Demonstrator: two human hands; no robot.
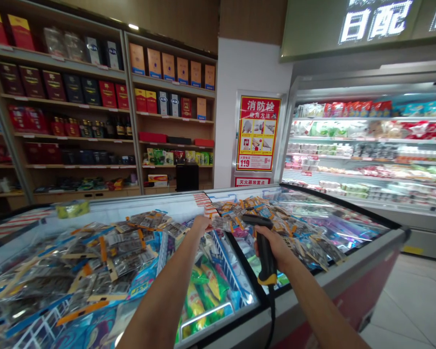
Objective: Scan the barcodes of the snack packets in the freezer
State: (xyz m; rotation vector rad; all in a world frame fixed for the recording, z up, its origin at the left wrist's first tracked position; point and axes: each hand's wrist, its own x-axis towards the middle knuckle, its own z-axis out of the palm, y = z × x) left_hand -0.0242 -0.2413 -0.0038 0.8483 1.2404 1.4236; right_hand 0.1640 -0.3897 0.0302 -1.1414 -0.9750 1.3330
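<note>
My right hand [278, 248] is wrapped round the handle of a black and yellow barcode scanner [266, 254]. The scanner's head points left, and its cord hangs down over the freezer's front edge. Out at the far end of my left arm, my left hand [202, 223] is closed on a small clear packet [222, 223], whose contents are too small to make out. Many similar packets lie in a pile [265, 213] on the glass right of centre, and more form a larger heap [119, 245] on the left. Bags in green and yellow [205, 286] show inside the chest freezer [381, 242].
A roll of clear yellowish tape [72, 209] rests on the freezer's back left edge. Behind stand shelves of boxed bottles [32, 80]. A red poster [256, 133] hangs on the white pillar, and a lit open fridge [366, 145] stands at the right above tiled floor [414, 300].
</note>
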